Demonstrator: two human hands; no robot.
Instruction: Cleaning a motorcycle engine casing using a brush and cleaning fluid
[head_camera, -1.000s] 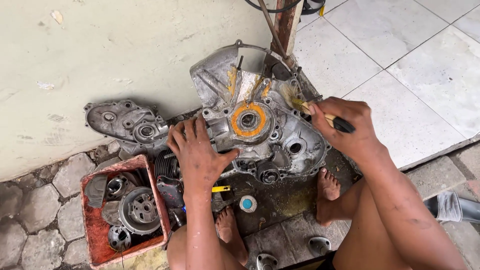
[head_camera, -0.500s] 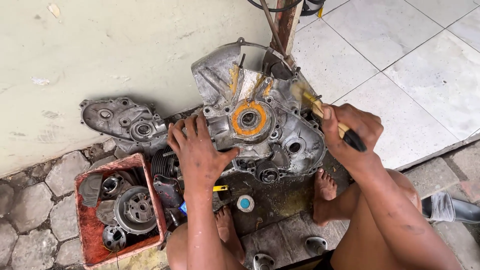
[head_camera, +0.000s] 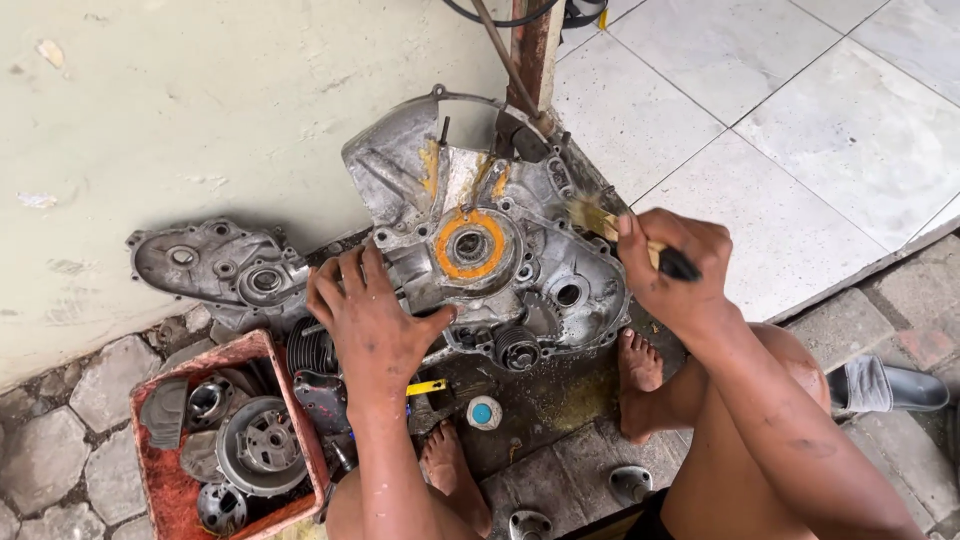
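Observation:
A large grey metal engine case (head_camera: 480, 215) lies on the ground against a pale wall, with an orange-stained ring around its central bearing hole (head_camera: 470, 245). My left hand (head_camera: 370, 320) presses flat on the case's lower left edge, fingers spread. My right hand (head_camera: 675, 270) is closed around a paintbrush (head_camera: 625, 235) with a black handle, its yellowish bristles touching the case's right rim. My bare feet (head_camera: 640, 365) rest just below the case.
A second grey cover (head_camera: 215, 265) lies to the left. A red tray (head_camera: 165, 480) at lower left holds several metal engine parts. A small blue-white cap (head_camera: 484, 412) and yellow-handled tool (head_camera: 428, 386) lie near my feet. White floor tiles (head_camera: 800, 130) are at right, a sandal (head_camera: 885, 385) beyond my knee.
My right hand has pulled the brush slightly down and right along the case's right edge. My left hand stays pressed on the case.

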